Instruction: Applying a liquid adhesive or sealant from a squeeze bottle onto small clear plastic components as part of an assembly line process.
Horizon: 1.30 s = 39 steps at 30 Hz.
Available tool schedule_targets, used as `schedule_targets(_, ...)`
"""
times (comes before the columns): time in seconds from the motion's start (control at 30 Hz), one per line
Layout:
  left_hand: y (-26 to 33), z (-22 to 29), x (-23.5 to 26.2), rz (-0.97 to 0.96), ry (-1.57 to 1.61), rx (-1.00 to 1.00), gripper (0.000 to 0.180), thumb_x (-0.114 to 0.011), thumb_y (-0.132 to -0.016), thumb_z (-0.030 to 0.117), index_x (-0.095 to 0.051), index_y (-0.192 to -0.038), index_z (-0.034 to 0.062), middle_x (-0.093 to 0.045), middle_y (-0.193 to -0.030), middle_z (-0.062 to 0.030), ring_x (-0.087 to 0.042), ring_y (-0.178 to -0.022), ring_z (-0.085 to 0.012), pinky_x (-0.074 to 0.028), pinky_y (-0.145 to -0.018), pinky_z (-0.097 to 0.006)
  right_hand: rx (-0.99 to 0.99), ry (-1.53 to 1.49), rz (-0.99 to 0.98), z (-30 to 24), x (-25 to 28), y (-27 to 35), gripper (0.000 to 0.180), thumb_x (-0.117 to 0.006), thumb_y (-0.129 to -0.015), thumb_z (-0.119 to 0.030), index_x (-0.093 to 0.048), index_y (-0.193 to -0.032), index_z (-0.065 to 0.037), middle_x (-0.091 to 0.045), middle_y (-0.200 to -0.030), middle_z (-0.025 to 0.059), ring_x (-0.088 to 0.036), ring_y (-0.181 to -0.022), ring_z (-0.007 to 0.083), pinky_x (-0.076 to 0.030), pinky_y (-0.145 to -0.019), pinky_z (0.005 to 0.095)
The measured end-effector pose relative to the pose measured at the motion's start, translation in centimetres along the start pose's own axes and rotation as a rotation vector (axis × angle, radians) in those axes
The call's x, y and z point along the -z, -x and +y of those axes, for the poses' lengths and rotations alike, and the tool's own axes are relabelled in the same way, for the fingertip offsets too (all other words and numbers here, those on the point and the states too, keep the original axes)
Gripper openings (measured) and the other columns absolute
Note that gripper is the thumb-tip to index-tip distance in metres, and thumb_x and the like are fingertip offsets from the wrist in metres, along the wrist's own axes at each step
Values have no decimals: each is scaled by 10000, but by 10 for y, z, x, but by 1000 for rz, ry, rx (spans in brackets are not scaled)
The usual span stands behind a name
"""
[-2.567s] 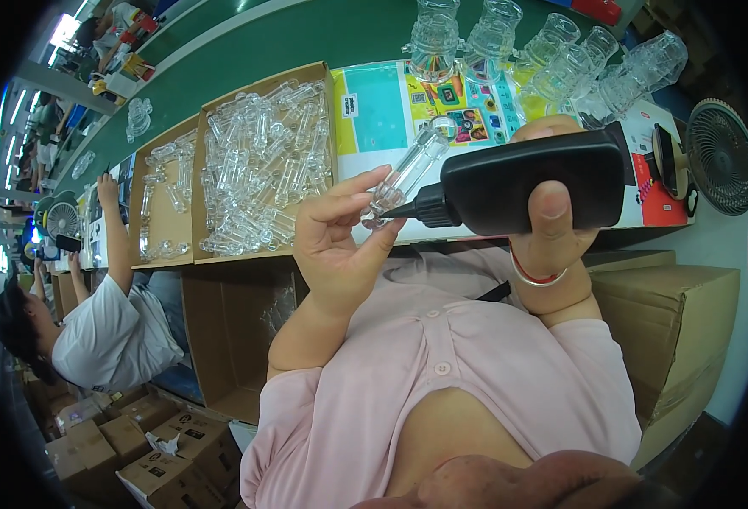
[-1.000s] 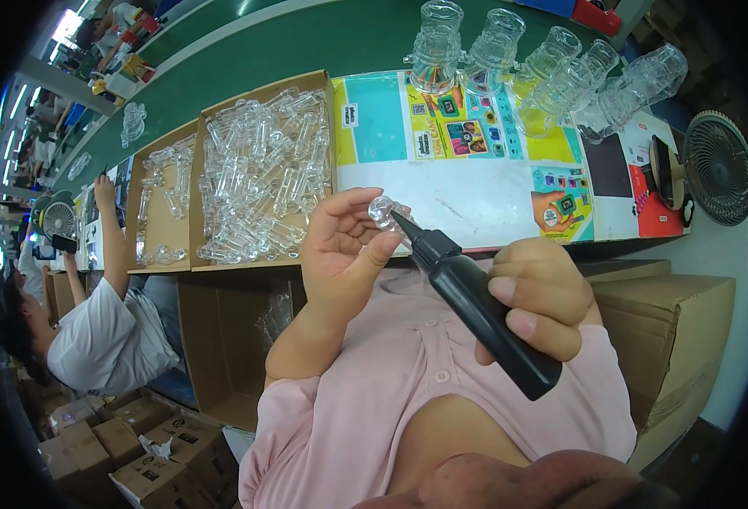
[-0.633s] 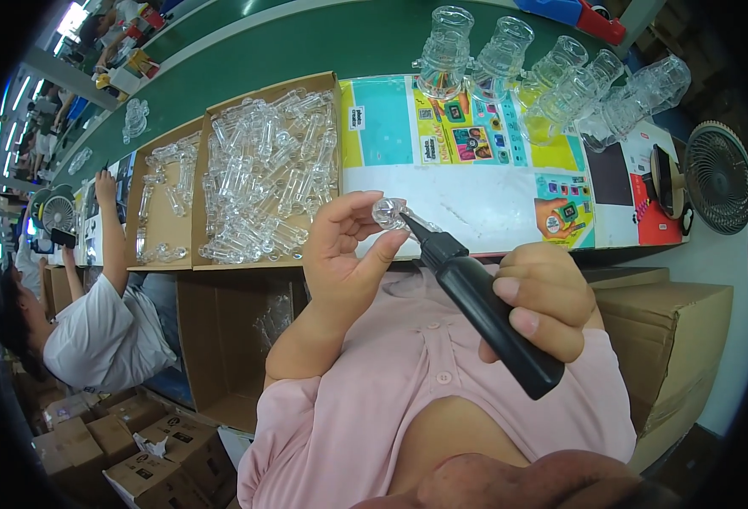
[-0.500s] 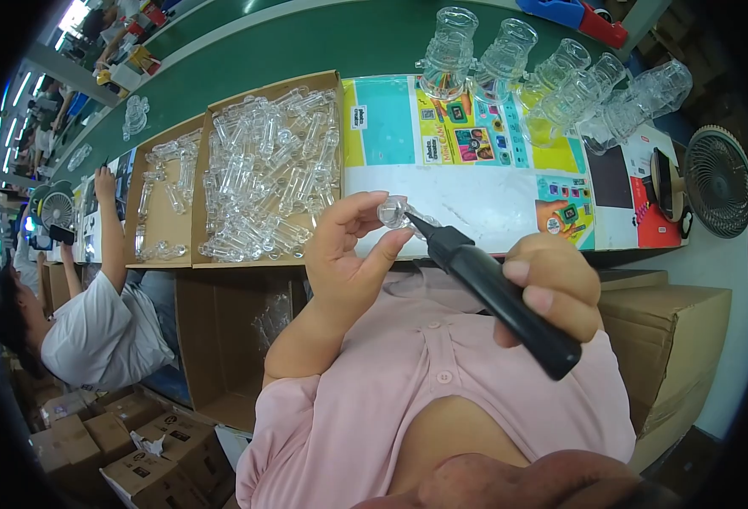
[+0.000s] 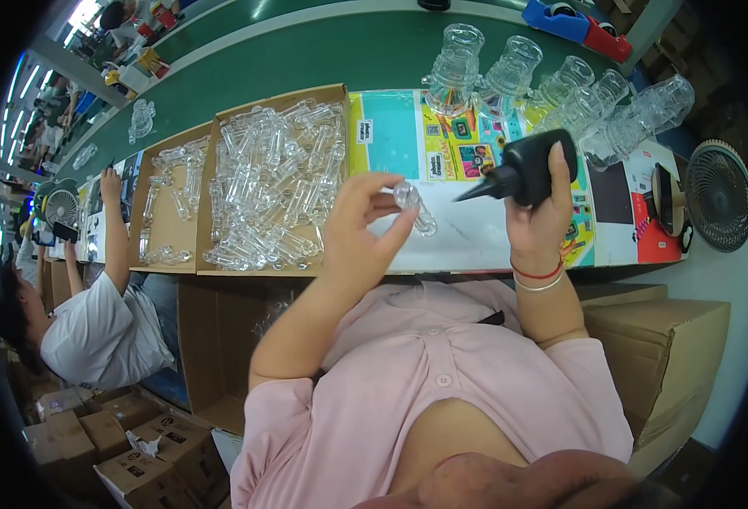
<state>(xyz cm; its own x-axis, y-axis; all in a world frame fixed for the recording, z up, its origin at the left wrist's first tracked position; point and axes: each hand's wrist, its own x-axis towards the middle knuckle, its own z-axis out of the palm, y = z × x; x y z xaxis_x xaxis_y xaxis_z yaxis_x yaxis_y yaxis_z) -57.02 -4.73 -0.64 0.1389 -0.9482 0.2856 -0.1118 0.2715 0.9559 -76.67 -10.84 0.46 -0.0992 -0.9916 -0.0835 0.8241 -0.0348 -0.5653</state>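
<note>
Black bottle [image 5: 538, 161], clamped in right hand [image 5: 537, 222], tilts away from the clear piece [image 5: 406, 196]; left hand [image 5: 359, 227] pinches it near the table's [image 5: 332, 55] front edge: likely light, stiff, slick; grip mid-shaft.

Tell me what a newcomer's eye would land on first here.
Likely the black bottle in the right hand, its nozzle pointing left, apart from the clear piece pinched in the left hand. Next, perhaps the cardboard tray to the left, heaped with clear parts, and the clear vessels at upper right.
</note>
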Motion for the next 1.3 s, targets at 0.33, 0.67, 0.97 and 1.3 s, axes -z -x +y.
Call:
schedule_targets(0.33, -105, -80, -3, -358, -954, 217, 319, -644, -739, 133, -492, -996, 20, -569, -953, -160, -592, -810, -307, -478, -718, -391, -411, -256, 105, 8, 66, 6, 186, -487, -902, -222, -523, -912, -39, -524, -756, 103, -317, -362, 38, -276, -275, 123)
schedule_targets(0.67, -119, -75, 109, 222, -1322, -77, 271, -652, -729, 170, -557, -924, 7, -520, -926, -167, -504, -906, -336, -419, -791, -408, -449, -373, 122, -3, 80, 3, 197, -492, -901, -235, -523, -916, -41, -479, -769, 105, -320, -386, 45, -270, -272, 128)
schedule_targets(0.97, -64, -71, 146, 192, -1293, -54, 297, -663, -746, 209, -585, -943, 0, -583, -952, -155, -558, -762, -293, -450, -697, -381, -517, -383, 146, 5, 73, 5, 202, -498, -896, -248, -522, -874, -49, -482, -710, 71, -327, -376, 47, -263, -270, 133)
schedule_targets(1.3, 9, 0, 13, 79, 315, 186, 271, -639, -740, -70, -580, -1000, -22, -585, -1050, -121, -597, -741, -101, -480, -647, -187, -270, -131, -31, -4, 33, 6, 226, -495, -898, -309, -543, -896, -88, -572, -743, 39, -452, -462, 76, -291, -328, 155)
